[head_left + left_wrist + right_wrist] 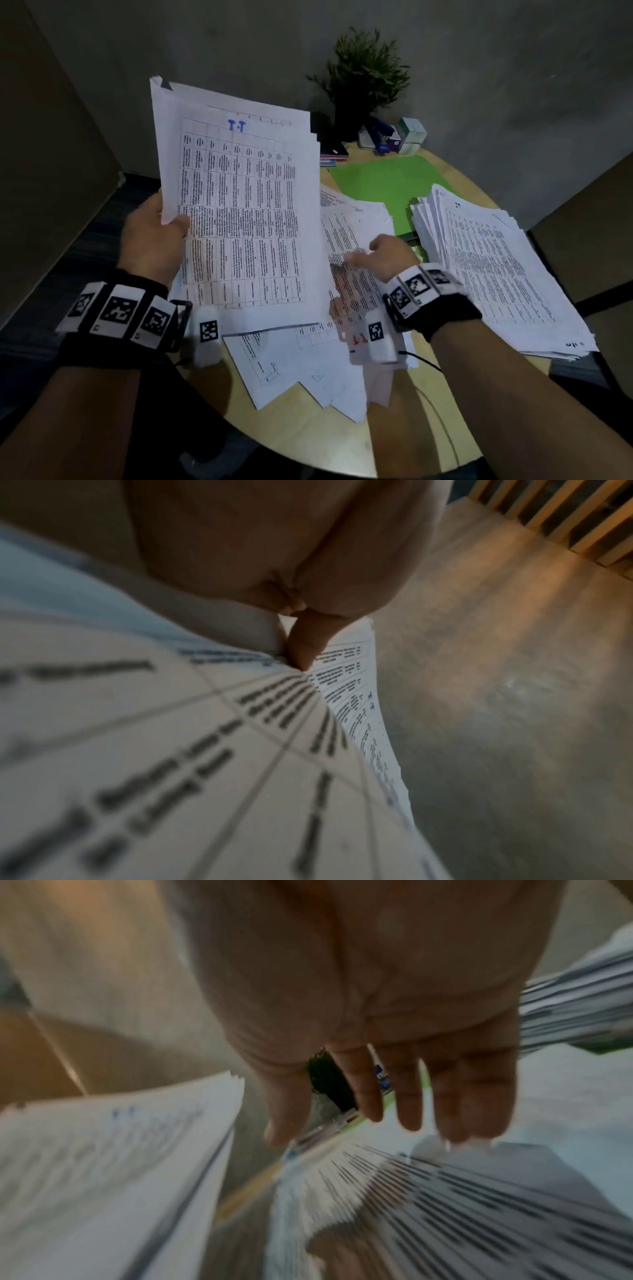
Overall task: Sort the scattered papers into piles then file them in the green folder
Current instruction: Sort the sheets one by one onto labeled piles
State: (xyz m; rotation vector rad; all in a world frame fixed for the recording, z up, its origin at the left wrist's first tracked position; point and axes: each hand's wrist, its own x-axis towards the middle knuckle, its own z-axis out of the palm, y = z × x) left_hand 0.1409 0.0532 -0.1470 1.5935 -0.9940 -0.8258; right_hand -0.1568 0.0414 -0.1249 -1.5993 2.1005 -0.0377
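Observation:
My left hand (156, 233) grips a raised sheaf of printed table sheets (239, 205) by its left edge, thumb on top; the top sheet is marked "T-T" in blue. In the left wrist view the thumb (304, 647) presses on the sheaf (171, 750). My right hand (387, 255) hovers low over scattered papers (349, 246) in the table's middle, fingers (404, 1096) straight and spread, holding nothing. The held sheaf (103, 1164) shows at the left of the right wrist view. A green folder (387, 185) lies flat behind the scattered papers. A thick paper pile (496, 267) sits at the right.
The round wooden table (308, 442) has more loose sheets (308, 370) near its front edge. A potted plant (363, 82), small boxes (407, 135) and a stapler (378, 133) stand at the back by the wall. A thin cable (424, 363) runs under my right wrist.

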